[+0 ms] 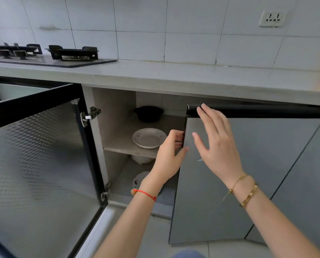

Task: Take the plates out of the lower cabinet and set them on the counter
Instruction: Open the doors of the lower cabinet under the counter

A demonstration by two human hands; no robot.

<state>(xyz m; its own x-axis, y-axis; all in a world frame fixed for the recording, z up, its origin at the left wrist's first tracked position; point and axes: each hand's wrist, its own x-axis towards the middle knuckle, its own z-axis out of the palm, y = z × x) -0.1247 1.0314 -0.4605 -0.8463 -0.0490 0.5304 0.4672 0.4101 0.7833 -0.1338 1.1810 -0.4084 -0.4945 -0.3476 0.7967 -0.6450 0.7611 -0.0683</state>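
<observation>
A white plate (148, 138) lies on the middle shelf (122, 146) of the lower cabinet. Below the shelf sits a white dish (141, 159), and another patterned white plate (139, 180) rests on the cabinet floor, partly hidden by my left wrist. My left hand (169, 155) grips the free edge of the right cabinet door (202, 192), fingers curled around it. My right hand (216, 142) lies flat and spread against the outside of that door, near its top. The grey counter (174, 77) runs above.
The left cabinet door (40, 164), glass in a black frame, stands swung wide open toward me. A black pot (149, 113) sits at the back of the shelf. A gas hob (49, 54) occupies the counter's left end. A wall socket (271, 18) is on the tiles.
</observation>
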